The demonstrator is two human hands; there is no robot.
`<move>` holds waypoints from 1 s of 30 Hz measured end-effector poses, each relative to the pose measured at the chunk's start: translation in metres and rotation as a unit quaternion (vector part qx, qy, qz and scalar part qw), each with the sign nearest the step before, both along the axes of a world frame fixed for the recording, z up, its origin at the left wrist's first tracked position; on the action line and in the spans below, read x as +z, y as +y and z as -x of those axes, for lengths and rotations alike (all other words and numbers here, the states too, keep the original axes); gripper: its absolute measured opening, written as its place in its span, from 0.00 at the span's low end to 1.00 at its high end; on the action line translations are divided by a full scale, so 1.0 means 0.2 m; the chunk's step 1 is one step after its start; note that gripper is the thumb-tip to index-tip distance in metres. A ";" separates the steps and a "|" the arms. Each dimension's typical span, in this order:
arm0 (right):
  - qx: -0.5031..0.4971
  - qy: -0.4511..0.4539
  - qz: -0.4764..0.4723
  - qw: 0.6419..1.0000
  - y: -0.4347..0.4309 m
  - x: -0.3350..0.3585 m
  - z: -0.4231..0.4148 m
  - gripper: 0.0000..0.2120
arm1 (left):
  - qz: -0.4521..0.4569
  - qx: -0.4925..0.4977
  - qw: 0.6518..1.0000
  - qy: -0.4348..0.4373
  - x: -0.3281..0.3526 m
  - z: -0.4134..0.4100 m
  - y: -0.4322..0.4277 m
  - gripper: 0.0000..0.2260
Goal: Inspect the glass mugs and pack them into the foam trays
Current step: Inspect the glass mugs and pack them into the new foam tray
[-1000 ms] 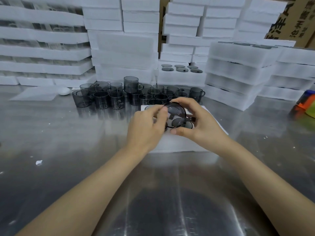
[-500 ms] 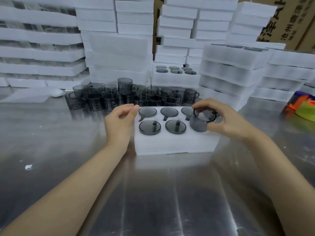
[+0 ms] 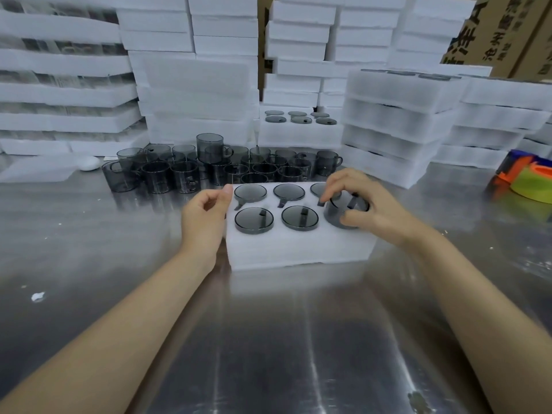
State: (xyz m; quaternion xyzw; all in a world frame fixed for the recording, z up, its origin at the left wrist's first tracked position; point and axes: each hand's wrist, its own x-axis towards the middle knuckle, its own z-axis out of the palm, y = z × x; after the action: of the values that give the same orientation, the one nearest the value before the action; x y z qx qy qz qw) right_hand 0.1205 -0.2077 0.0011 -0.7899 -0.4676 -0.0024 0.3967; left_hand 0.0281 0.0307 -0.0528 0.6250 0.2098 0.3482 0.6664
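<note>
Here my right hand (image 3: 373, 207) curls round a smoky glass mug (image 3: 343, 212), thumb at its near side and fingertips over its rim, at the pocket in the near right corner of the foam tray (image 3: 298, 249); the mug stands partly above the foam. Five more mugs fill the tray's other pockets, their dark round faces level with its top. My left hand (image 3: 206, 213) rests against the tray's left edge, fingers loosely bent and holding nothing, the thumb tip touching the far left corner.

The tray sits mid-bench on the steel bench (image 3: 268, 339). Just behind it a cluster of loose mugs (image 3: 221, 168) stands, one stacked higher than the rest. Toward the far edge, piles of white foam trays (image 3: 194, 94) rise, one open pile showing packed mugs. At the far right corner, brown cartons (image 3: 507, 31) carry large Chinese characters, too cut off for me to read. A green and orange tape dispenser (image 3: 525, 180) lies at the right edge.
</note>
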 end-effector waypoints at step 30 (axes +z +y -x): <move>-0.134 -0.096 0.250 0.954 0.05 -0.01 -0.01 0.30 | -0.010 -0.013 1.000 0.008 0.01 0.00 0.00 0.10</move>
State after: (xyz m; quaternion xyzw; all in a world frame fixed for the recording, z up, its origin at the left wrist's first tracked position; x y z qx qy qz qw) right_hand 0.1224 -0.1986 -0.0001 -0.9155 -0.3786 -0.0147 0.1353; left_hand 0.0273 0.0305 -0.0512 0.6370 0.2034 0.3362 0.6632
